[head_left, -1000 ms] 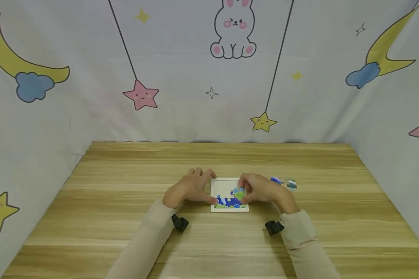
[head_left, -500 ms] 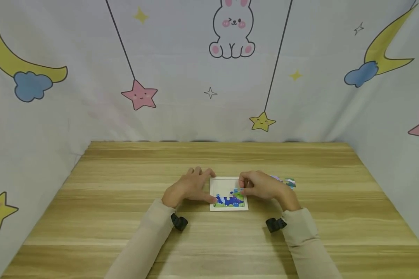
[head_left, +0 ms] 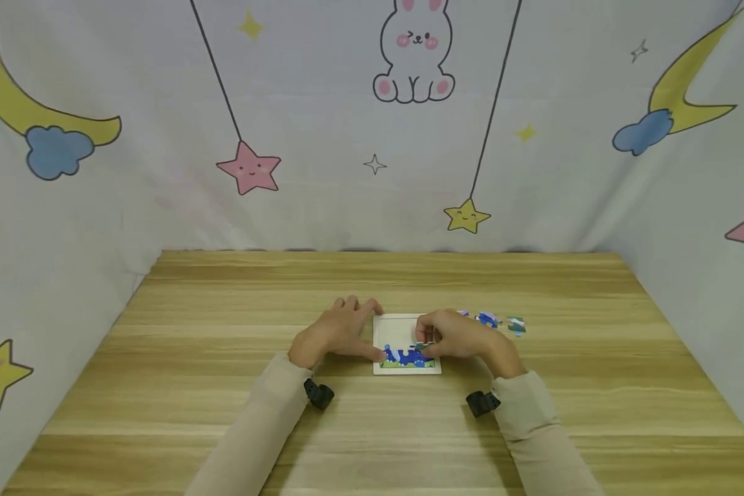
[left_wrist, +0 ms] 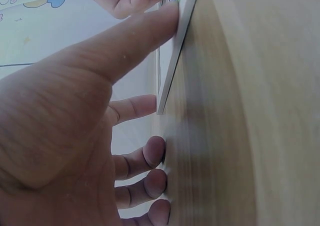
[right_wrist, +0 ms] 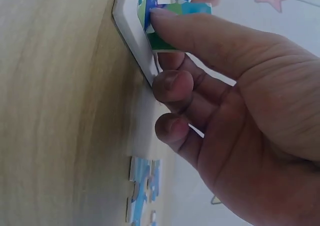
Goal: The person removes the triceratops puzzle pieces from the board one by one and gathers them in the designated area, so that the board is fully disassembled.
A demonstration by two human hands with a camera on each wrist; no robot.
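Observation:
A small white puzzle tray (head_left: 407, 373) lies on the table, with joined blue and green puzzle pieces (head_left: 403, 357) along its near side. My left hand (head_left: 337, 334) spreads along the tray's left side. Its thumb (left_wrist: 155, 28) presses near the edge, and the index fingertip reaches the far left corner. My right hand (head_left: 459, 335) pinches a green and teal puzzle piece (right_wrist: 195, 8) between thumb and fingers over the tray's right part. That piece is tilted, close above the joined ones. The right fingers partly cover it in the head view.
Right of the tray, loose puzzle pieces (head_left: 487, 319) lie on the wooden table (head_left: 397, 441), partly behind the right hand. Another loose piece (head_left: 517, 325) is farther right. A printed cloth (head_left: 322, 207) hangs along the table's back edge and sides.
My right hand has shifted slightly left and nearer me with its puzzle piece, which now tilts differently. More loose pieces show behind it. The left hand stays on the tray.

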